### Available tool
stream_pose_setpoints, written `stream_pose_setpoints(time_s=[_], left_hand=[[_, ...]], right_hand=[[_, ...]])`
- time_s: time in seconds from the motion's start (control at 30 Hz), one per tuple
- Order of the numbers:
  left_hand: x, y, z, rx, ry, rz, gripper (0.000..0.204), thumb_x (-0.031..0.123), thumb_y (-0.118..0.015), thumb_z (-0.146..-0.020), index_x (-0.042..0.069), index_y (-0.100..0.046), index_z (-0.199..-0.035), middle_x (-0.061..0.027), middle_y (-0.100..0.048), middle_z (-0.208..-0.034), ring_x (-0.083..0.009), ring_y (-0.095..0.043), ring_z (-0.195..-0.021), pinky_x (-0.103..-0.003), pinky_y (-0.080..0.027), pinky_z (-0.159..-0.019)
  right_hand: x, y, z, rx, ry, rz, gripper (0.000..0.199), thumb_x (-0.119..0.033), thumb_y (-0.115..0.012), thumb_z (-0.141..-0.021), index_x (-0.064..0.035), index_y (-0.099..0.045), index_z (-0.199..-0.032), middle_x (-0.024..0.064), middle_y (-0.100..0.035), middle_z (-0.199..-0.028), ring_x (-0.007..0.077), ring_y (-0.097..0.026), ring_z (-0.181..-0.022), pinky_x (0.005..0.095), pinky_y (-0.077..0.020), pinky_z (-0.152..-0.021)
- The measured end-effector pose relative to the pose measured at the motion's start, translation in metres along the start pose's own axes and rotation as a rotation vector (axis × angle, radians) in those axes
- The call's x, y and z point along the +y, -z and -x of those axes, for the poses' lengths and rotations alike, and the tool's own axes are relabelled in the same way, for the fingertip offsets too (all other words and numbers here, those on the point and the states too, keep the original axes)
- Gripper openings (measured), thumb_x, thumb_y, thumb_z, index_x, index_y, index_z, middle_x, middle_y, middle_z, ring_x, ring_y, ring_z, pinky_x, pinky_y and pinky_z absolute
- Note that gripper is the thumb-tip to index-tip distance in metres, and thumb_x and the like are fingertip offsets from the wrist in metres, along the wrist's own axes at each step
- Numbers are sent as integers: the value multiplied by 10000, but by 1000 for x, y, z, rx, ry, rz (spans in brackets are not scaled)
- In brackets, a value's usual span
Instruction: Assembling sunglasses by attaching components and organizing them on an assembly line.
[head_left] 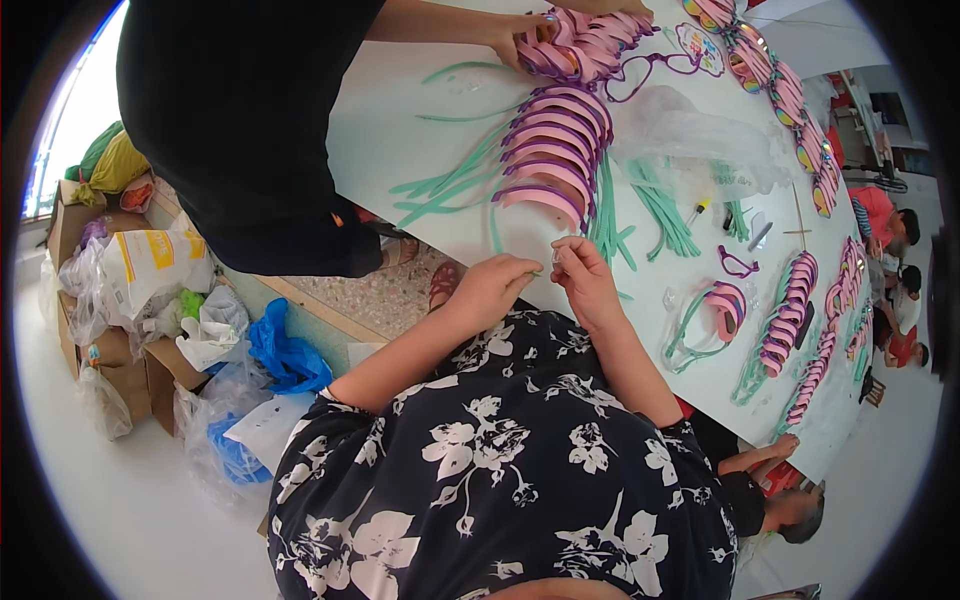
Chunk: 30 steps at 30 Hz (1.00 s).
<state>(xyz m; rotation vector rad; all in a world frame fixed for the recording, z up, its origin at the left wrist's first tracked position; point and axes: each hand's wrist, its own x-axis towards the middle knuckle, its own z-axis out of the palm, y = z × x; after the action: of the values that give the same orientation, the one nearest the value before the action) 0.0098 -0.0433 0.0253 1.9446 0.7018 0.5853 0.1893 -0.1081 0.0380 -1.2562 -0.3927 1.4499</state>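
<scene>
Close in front of my body, at the near table edge, my left hand (498,288) is pinched, with a sliver of pale green strap at its fingertips. Just to its right, my right hand (588,285) has thumb and finger closed on a small clear piece (555,258), too small to name surely. The two hands are slightly apart. Beyond them lies a nested row of pink and purple swim goggles (553,155). Green straps (445,185) fan out from the row's left side, and more hang along its right.
A co-worker's hands (525,42) rest on a goggle pile (585,45) at the far side. Bundled green straps (665,210), a plastic bag (690,135) and more goggle rows (790,310) lie rightward. Cardboard boxes with bags (150,270) stand on the left floor. Other people sit at right.
</scene>
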Motion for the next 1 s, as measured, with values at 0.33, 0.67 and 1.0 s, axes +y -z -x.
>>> stream_pose_setpoints(time_s=[0.33, 0.67, 1.0], left_hand=[[15, -4, -22, 75, 478, 809, 120, 90, -562, -936, 61, -544, -1051, 19, -542, -778, -38, -442, -609, -179, -339, -516], [16, -2, -26, 35, 544, 955, 81, 120, -551, -951, 70, -556, -1014, 29, -517, -734, -34, -411, -565, -169, -287, -478], [14, 2, -32, -5, 589, 1038, 61, 105, -552, -951, 55, -569, -980, 22, -515, -750, -56, -421, -606, -191, -323, -540]], right_hand=[[-1, -6, -9, -119, -42, -402, 112, -189, -567, -957, -80, -581, -982, 0, -573, -951, 106, -449, -739, 309, -402, -721], [-4, -2, -10, -255, -32, -423, 127, -165, -530, -975, -63, -595, -1013, 13, -568, -919, 110, -460, -750, 285, -392, -719], [-7, 1, -14, -247, 11, -416, 128, -169, -525, -980, -58, -589, -990, 4, -542, -851, 94, -465, -727, 277, -393, -702]])
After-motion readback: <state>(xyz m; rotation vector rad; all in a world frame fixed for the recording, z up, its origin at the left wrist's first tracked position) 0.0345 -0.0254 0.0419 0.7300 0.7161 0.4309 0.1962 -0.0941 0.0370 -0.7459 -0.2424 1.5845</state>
